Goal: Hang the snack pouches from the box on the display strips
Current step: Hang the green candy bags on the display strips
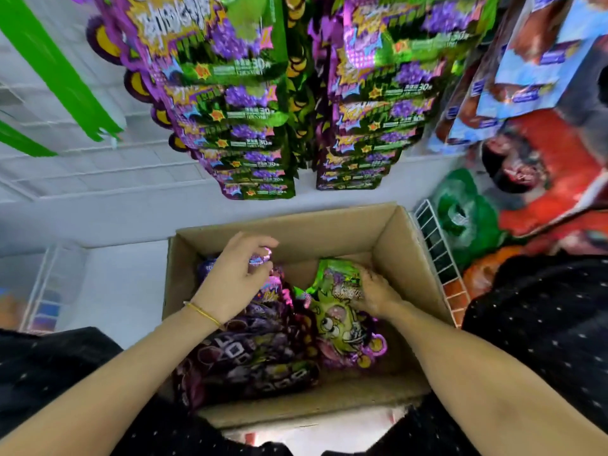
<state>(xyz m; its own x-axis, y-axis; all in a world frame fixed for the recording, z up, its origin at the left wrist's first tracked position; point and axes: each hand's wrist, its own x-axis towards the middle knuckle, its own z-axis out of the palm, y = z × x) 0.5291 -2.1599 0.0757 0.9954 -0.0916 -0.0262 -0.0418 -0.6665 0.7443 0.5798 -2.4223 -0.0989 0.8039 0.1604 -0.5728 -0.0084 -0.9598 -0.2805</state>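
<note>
Now I'm pinching a purple snack pouch (261, 257) by its foil top with my left hand (235, 278), right hand (375, 291) gripping a green snack pouch (332, 319); both seeming light, crinkly, slippery.

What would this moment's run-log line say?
stage: picking in box | left hand: pinches purple pouch | right hand: grips green pouch | hung pouches: two columns above

White wire grid panel (98, 166) at 10 o'clock. Pale floor (125, 291) at 8 o'clock. White wire rack (437, 258) at 3 o'clock. Second wire shelf (42, 284) at 9 o'clock, blurred. Light bright, even.
</note>
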